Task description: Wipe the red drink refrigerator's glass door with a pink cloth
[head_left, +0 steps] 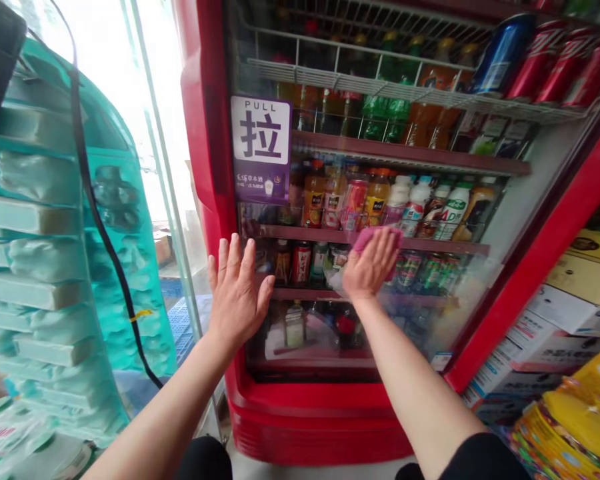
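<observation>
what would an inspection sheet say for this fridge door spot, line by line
surface: glass door of a red drinks fridge, shut, hazy low down on the side away from the PULL sign.
job's things: pink cloth pressed on the glass.
clutter: PULL sign on the door.
grips: right hand flat on the cloth; left hand flat by the frame.
cables: black cable hangs to the side.
surroundings: bottles, cans, cartons, wrapped stacks.

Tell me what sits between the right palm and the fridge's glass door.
In the head view, a pink cloth lies pressed between the right hand and the glass door.
</observation>
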### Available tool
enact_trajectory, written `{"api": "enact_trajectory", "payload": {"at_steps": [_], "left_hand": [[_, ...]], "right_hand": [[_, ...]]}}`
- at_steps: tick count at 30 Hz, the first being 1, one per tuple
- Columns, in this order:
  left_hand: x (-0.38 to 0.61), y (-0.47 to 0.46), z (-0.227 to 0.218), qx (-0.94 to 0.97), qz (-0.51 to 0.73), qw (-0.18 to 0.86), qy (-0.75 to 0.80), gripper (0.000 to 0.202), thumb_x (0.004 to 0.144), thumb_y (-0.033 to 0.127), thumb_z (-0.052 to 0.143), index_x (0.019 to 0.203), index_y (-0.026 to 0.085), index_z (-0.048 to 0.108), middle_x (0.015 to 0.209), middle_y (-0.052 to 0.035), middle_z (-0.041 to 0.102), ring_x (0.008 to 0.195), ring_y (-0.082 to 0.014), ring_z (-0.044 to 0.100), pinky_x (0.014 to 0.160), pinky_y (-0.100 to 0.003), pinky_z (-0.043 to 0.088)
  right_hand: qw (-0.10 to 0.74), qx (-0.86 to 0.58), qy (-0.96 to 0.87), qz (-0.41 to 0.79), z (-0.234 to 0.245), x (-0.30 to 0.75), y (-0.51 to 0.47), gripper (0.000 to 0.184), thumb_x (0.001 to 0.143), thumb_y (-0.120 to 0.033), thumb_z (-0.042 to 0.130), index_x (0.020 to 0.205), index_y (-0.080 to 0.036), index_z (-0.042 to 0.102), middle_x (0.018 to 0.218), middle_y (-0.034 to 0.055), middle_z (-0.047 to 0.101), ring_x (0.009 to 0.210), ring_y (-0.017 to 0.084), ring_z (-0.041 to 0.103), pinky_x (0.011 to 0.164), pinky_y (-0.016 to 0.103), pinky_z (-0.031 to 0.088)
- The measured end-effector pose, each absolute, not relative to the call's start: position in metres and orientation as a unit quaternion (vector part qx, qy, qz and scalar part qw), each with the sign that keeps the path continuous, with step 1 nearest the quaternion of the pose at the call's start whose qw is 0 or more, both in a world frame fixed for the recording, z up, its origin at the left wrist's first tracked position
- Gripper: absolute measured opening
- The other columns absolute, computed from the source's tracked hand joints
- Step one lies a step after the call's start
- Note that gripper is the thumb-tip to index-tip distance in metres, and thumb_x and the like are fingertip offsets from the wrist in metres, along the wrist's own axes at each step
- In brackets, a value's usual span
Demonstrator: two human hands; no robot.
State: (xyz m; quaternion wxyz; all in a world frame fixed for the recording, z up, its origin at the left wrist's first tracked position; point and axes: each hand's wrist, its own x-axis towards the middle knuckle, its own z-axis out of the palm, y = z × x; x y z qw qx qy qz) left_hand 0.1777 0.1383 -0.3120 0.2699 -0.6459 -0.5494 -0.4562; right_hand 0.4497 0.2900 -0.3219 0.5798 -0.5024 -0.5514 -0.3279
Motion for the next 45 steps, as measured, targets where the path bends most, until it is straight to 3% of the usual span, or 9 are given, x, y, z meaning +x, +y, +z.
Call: {"api": "enact_trajectory", "payload": {"at_steps": [8,12,16,19,24,28,36,40,45], "left_hand": [[0.188,0.13,-0.308,-0.649,-0.476,0.262,-0.533,0.081,0.109,0.047,0.052,0.178,0.024,0.017,0.186,-0.0167,0.015,0.174,-0.0359,0.008,0.139,-0.064,0.012],[0.194,0.133,-0.307,-0.652,-0.477,0.266,-0.526,0.082,0.109,0.046,0.053,0.179,0.026,0.016,0.187,-0.0141,0.012,0.174,-0.0365,0.008,0.14,-0.064,0.01],[0.202,0.141,-0.306,-0.658,-0.474,0.266,-0.521,0.083,0.109,0.046,0.053,0.179,0.029,0.014,0.187,-0.0098,0.008,0.174,-0.0369,0.007,0.14,-0.064,0.009],[0.212,0.15,-0.307,-0.662,-0.48,0.266,-0.511,0.084,0.108,0.047,0.053,0.179,0.034,0.01,0.188,-0.0055,0.005,0.173,-0.0391,0.008,0.14,-0.067,0.009],[0.237,0.168,-0.315,-0.673,-0.484,0.246,-0.502,0.082,0.109,0.047,0.049,0.179,0.039,0.007,0.188,-0.0015,0.002,0.173,-0.0431,0.01,0.138,-0.072,0.01],[0.259,0.18,-0.32,-0.691,-0.48,0.227,-0.49,0.084,0.109,0.049,0.05,0.179,0.037,0.006,0.188,-0.0053,0.003,0.172,-0.0468,0.011,0.136,-0.076,0.012],[0.289,0.178,-0.316,-0.708,-0.491,0.229,-0.454,0.084,0.108,0.047,0.052,0.179,0.032,0.01,0.188,-0.0072,0.006,0.173,-0.0402,0.008,0.139,-0.068,0.009],[0.295,0.169,-0.311,-0.71,-0.482,0.237,-0.456,0.085,0.108,0.046,0.053,0.179,0.03,0.01,0.188,-0.008,0.007,0.173,-0.0385,0.008,0.14,-0.067,0.01],[0.295,0.165,-0.308,-0.711,-0.482,0.243,-0.451,0.085,0.108,0.046,0.054,0.179,0.032,0.011,0.188,-0.0074,0.007,0.173,-0.0384,0.008,0.14,-0.068,0.011]], "right_hand": [[0.638,-0.548,-0.46,-0.284,-0.309,0.449,0.285,0.073,0.11,-0.036,0.035,0.174,-0.001,0.025,0.178,0.0299,0.029,0.171,0.041,0.018,0.133,0.075,0.024],[0.496,-0.453,-0.674,-0.309,-0.315,0.37,0.264,0.065,0.114,-0.036,0.04,0.174,-0.013,0.034,0.179,0.0205,0.034,0.172,0.036,0.019,0.136,0.072,0.02],[0.288,-0.291,-0.843,-0.348,-0.312,0.326,0.243,0.059,0.115,-0.029,0.037,0.174,-0.025,0.034,0.185,0.0027,0.022,0.172,0.023,0.017,0.141,0.058,0.02],[0.225,-0.262,-0.865,-0.364,-0.305,0.336,0.237,0.06,0.115,-0.025,0.032,0.175,-0.028,0.032,0.186,-0.0017,0.017,0.173,0.02,0.012,0.142,0.054,0.017],[0.307,-0.369,-0.81,-0.337,-0.303,0.399,0.256,0.065,0.117,-0.041,0.034,0.178,-0.025,0.02,0.186,0.0015,0.017,0.173,0.023,0.011,0.142,0.059,0.013],[0.39,-0.44,-0.743,-0.319,-0.307,0.464,0.276,0.068,0.115,-0.048,0.042,0.177,-0.024,0.029,0.184,0.0073,0.026,0.173,0.029,0.016,0.141,0.063,0.007],[0.576,-0.553,-0.514,-0.312,-0.306,0.543,0.295,0.072,0.112,-0.035,0.038,0.177,-0.007,0.02,0.181,0.0244,0.026,0.172,0.036,0.014,0.136,0.068,0.02],[0.496,-0.512,-0.622,-0.324,-0.308,0.499,0.278,0.073,0.112,-0.04,0.043,0.175,-0.008,0.027,0.183,0.0191,0.025,0.173,0.036,0.011,0.138,0.066,0.014],[0.295,-0.348,-0.808,-0.373,-0.304,0.443,0.248,0.06,0.117,-0.036,0.03,0.175,-0.023,0.03,0.185,0.0012,0.021,0.173,0.021,0.012,0.142,0.058,0.01]]}}
